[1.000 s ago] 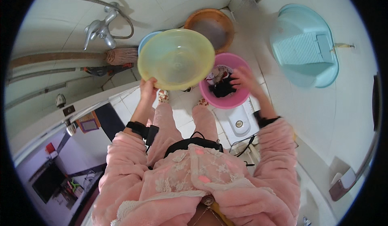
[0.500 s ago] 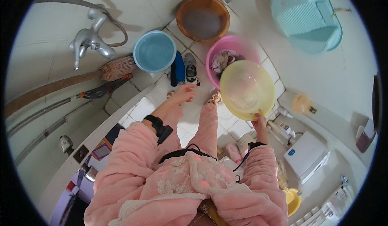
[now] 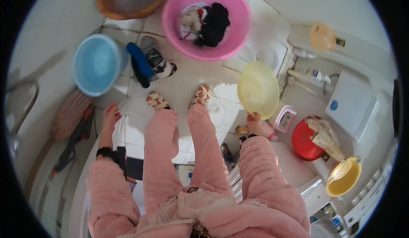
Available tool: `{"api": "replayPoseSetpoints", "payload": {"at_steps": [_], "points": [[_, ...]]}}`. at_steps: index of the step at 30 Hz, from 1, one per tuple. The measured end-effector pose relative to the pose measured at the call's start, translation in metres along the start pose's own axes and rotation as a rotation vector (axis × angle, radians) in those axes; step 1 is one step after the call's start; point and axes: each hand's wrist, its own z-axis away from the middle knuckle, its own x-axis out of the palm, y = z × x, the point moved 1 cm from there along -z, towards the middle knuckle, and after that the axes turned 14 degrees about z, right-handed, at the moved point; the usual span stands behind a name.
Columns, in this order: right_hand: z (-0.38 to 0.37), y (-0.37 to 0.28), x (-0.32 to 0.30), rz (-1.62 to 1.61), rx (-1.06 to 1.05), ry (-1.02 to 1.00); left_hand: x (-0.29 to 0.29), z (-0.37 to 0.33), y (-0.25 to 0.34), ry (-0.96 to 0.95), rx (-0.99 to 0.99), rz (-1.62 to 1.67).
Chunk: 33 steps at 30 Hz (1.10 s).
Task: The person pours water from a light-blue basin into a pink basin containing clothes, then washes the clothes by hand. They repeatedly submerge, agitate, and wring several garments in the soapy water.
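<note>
My right hand (image 3: 254,121) grips the rim of a pale yellow translucent basin (image 3: 258,89), which is tilted and held off to the right of my legs. Nothing is in my left hand (image 3: 111,114); its fingers are loosely apart, below a light blue bucket (image 3: 99,65) on the left. Ahead of me on the tiles stands a large pink basin (image 3: 179,46) with bunched clothes (image 3: 213,25) in it, some black, some white and beige.
A brown wooden tub (image 3: 104,1) is at the far left, near grey shoes (image 3: 155,59) and a blue one. A broom (image 3: 70,114) leans at left. A red basin (image 3: 300,142), a smaller yellow basin (image 3: 353,182) and a white lid (image 3: 349,99) are on the right.
The view has shifted. The yellow basin has moved away from the pink basin, still in my right hand, so the clothes show fully. My left hand has swung out to the left.
</note>
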Motion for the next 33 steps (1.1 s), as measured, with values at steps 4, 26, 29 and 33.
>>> {"api": "replayPoseSetpoints", "payload": {"at_steps": [4,26,29,33], "points": [[-0.088,0.077,0.009,-0.144,0.144,0.094,0.015,-0.058,-0.009,-0.022,0.086,-0.045],[-0.111,0.022,0.125,0.919,-0.285,-0.211,0.028,-0.06,-0.007,0.017,0.19,-0.256],[-0.039,-0.02,0.262,1.021,-0.661,-0.466,0.001,-0.065,0.02,0.054,0.24,-0.074],[0.087,0.003,0.448,1.01,-0.922,-0.905,-0.054,-0.11,0.051,0.36,0.242,0.058]]}}
